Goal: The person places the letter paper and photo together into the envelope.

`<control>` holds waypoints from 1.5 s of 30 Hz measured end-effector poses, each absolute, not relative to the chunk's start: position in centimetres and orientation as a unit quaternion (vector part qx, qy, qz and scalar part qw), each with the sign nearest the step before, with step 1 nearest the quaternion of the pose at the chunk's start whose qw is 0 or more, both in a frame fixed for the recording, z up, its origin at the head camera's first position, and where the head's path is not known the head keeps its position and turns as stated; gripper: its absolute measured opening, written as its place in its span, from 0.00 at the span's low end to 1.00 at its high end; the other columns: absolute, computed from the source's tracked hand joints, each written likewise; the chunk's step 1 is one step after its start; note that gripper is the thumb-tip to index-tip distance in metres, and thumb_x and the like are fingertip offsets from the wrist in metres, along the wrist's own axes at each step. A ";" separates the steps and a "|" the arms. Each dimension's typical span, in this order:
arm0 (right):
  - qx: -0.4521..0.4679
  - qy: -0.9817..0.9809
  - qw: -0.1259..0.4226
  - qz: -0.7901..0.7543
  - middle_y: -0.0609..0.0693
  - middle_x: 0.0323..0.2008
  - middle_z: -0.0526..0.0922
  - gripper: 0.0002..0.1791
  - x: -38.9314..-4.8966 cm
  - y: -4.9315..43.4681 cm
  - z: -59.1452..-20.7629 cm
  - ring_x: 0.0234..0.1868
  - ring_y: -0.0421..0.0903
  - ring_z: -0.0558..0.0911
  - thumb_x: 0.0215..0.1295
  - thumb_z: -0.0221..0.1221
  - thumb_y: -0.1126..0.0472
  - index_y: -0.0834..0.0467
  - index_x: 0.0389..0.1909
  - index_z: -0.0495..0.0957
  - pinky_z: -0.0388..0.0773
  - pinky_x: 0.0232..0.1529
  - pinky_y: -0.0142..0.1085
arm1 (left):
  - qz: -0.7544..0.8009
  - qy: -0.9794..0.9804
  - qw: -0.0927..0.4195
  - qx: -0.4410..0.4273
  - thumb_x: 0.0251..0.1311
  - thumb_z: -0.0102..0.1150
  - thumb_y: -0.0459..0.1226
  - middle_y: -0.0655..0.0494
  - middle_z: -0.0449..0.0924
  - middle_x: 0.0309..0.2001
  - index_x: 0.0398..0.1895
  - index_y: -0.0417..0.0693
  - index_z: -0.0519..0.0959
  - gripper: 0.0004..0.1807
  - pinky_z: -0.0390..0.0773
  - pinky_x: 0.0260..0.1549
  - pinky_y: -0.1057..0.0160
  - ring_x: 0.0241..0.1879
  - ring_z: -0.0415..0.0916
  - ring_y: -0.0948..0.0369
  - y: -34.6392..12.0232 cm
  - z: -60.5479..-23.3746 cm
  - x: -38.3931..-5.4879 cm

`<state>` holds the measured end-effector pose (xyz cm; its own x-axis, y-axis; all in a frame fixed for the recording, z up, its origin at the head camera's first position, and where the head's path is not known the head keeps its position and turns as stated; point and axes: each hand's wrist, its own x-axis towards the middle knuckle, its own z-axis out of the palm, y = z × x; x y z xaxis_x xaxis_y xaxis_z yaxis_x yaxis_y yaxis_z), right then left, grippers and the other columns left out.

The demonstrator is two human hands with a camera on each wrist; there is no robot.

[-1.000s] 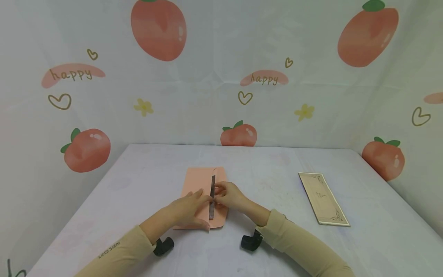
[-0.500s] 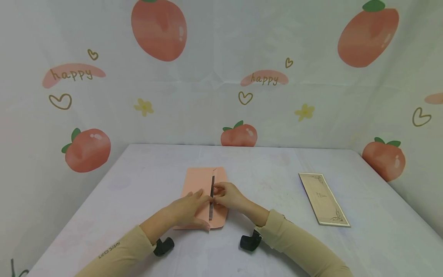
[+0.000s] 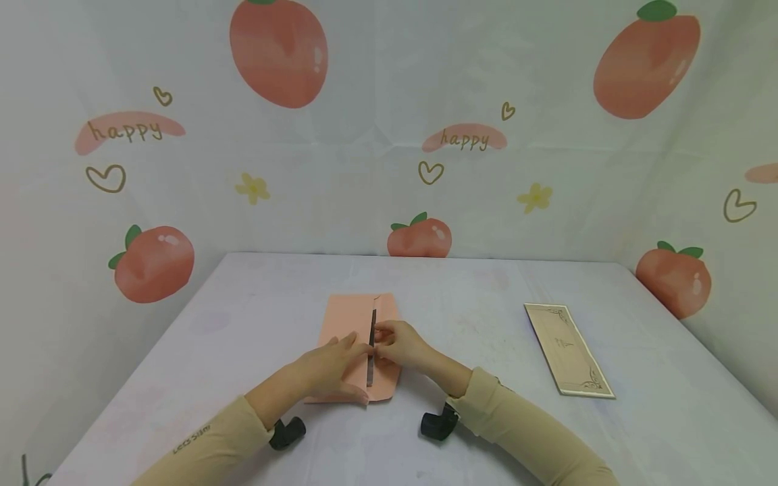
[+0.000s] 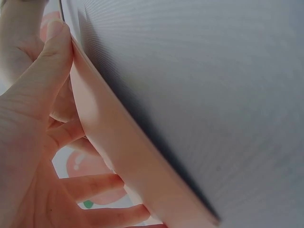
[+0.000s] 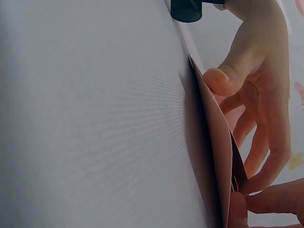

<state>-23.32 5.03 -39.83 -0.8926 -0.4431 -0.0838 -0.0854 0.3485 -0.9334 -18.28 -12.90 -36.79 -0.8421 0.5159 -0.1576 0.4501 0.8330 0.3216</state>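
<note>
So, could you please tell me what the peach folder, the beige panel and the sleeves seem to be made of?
Peach folder: probably matt paper or thin card, given its thin edges and unshiny surface.
Beige panel: perhaps stiff card or thin wood, fairly matt; its flat, straight-edged look leaves this open.
Sleeves: likely matt fabric, with soft creases.

Smooth matt paper folder, matt cloth sleeves
</note>
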 end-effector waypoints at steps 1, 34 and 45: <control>-0.165 0.804 0.164 -0.547 0.65 0.46 0.77 0.28 -23.3 5.0 -39.8 0.45 0.53 0.82 0.54 0.52 0.77 0.76 0.59 0.63 0.83 0.36 0.37 | 0.137 0.950 0.120 0.255 0.44 0.63 0.62 0.33 0.55 0.69 0.64 0.57 0.63 0.43 0.68 0.55 0.36 0.62 0.59 0.29 -12.9 -36.8 -18.3; -0.190 0.843 0.141 -0.483 0.60 0.39 0.81 0.17 -22.9 10.3 -38.1 0.29 0.40 0.82 0.62 0.55 0.62 0.67 0.49 0.76 0.81 0.31 0.33 | 0.133 0.952 0.119 0.249 0.43 0.63 0.63 0.38 0.56 0.69 0.60 0.60 0.65 0.40 0.69 0.53 0.36 0.62 0.60 0.29 -13.0 -37.0 -18.4; -0.171 0.853 0.118 -0.478 0.64 0.42 0.80 0.18 -22.6 14.8 -37.7 0.36 0.48 0.83 0.65 0.55 0.62 0.70 0.50 0.74 0.83 0.36 0.38 | 0.134 0.950 0.115 0.258 0.43 0.63 0.63 0.40 0.57 0.68 0.60 0.59 0.65 0.41 0.69 0.53 0.36 0.62 0.60 0.29 -13.1 -37.2 -18.4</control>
